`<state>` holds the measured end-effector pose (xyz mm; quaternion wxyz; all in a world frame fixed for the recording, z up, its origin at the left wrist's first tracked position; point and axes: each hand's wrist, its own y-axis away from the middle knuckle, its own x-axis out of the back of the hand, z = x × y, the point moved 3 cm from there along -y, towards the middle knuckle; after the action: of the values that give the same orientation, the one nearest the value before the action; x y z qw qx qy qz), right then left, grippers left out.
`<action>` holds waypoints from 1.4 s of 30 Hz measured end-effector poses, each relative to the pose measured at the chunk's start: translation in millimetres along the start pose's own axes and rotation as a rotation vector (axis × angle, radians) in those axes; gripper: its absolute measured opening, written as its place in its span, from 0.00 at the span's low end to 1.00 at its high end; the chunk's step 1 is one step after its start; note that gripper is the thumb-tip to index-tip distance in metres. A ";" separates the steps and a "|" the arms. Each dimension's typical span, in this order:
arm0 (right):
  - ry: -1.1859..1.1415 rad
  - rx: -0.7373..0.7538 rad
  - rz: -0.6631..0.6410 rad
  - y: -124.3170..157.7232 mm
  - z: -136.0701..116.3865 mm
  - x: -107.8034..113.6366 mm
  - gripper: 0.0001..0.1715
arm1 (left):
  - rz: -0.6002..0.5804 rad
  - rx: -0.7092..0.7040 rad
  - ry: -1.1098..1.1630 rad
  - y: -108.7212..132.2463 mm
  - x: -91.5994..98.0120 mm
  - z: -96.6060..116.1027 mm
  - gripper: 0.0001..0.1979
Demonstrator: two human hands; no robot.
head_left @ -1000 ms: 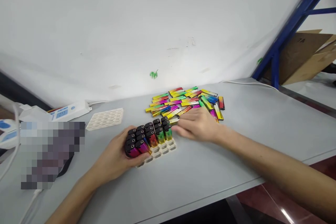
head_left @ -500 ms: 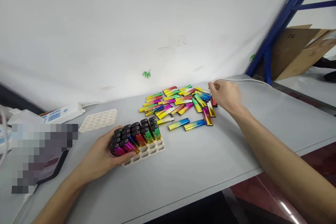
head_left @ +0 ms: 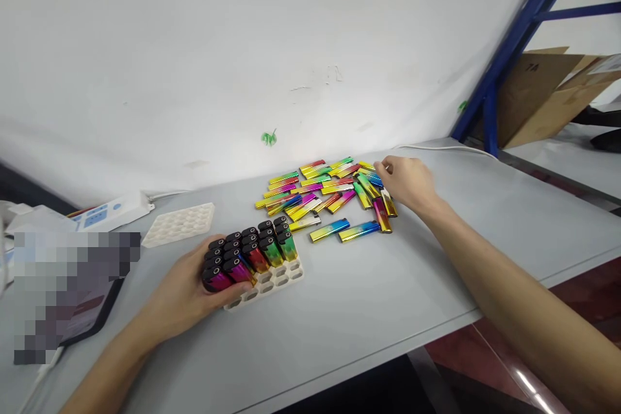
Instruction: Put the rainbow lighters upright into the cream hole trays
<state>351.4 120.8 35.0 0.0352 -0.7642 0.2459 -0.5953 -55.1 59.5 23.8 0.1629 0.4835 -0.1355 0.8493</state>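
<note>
A white tray [head_left: 280, 278] with slots sits on the grey table [head_left: 369, 297], and several rainbow lighters [head_left: 252, 252] with black caps stand upright in it. My left hand [head_left: 187, 291] grips the tray's near left side, thumb along the front edge. A loose pile of rainbow lighters [head_left: 325, 191] lies flat further back. My right hand [head_left: 407, 182] rests on the pile's right end, fingers curled in a pinch on a lighter there. Two lighters [head_left: 345, 230] lie apart from the pile in front.
A second, bare white tray [head_left: 177, 224] lies at the back left, next to a white power strip [head_left: 114, 212]. A white cable [head_left: 446, 147] runs along the wall. A blue rack post [head_left: 509, 58] and cardboard boxes [head_left: 553, 87] stand at the right. The table's front edge is close.
My right hand went from beside the tray to the pile's far right end, then drew in slightly onto the lighters. Two lighters now lie apart in front. My left hand stays on the tray.
</note>
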 end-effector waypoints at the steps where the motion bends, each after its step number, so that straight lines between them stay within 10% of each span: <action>1: -0.008 0.041 -0.015 0.7 -1.5 -1.9 0.23 | 0.002 0.000 -0.010 0.1 0.0 -0.4 0.25; 6: -0.021 0.274 -0.146 4.8 -8.4 -12.6 0.23 | 0.018 -0.001 -0.047 0.6 0.3 -1.0 0.26; 14: 0.008 0.241 -0.240 5.8 -10.4 -12.0 0.22 | 0.047 -0.018 -0.033 -0.2 -3.2 -10.1 0.29; 29: -0.146 -0.032 0.216 -5.9 14.9 15.9 0.24 | 0.057 -0.023 -0.041 0.8 -5.5 -17.8 0.30; 42: 0.065 -0.101 -0.123 -4.0 15.9 10.7 0.18 | 0.049 -0.035 -0.047 0.8 -5.5 -17.9 0.28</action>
<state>369.3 116.1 41.4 -0.0484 -0.7588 0.2291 -0.6078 -66.7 64.9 10.1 0.1475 0.4971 -0.1660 0.8388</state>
